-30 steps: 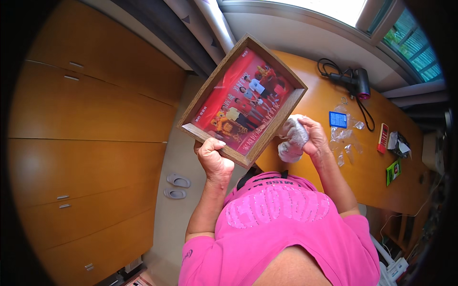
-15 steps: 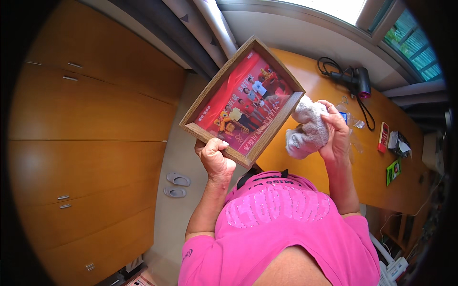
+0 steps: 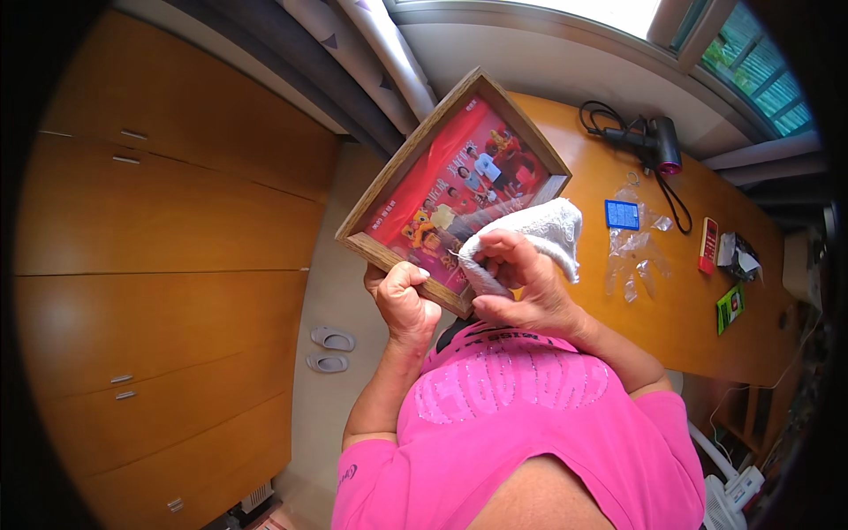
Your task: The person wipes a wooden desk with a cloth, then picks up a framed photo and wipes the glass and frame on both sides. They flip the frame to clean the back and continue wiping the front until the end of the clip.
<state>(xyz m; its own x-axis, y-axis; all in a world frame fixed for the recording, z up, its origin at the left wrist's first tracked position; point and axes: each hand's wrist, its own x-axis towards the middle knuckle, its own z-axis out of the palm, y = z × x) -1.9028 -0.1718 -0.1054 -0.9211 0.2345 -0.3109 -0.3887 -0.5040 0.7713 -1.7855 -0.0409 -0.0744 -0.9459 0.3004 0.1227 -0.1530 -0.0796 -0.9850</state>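
A deep wooden picture frame with a red group photo inside is tilted up in front of me. My left hand grips its lower left edge, thumb on the front and fingers behind. A pale grey-white cloth is bunched in my right hand, its fingers curled into the folds. The cloth lies over the frame's lower right side and covers part of the photo's bottom corner. Some of the right fingertips are hidden in the cloth.
On the wooden table lie a dark hair dryer with its cord, a blue packet, clear plastic wrapping, a red calculator-like device and a green packet. Wooden cabinets stand left; slippers rest on the floor.
My right hand has moved left with the cloth, from beside the picture frame onto its lower right side. The blue packet and plastic wrapping now show more fully. My left hand keeps its hold.
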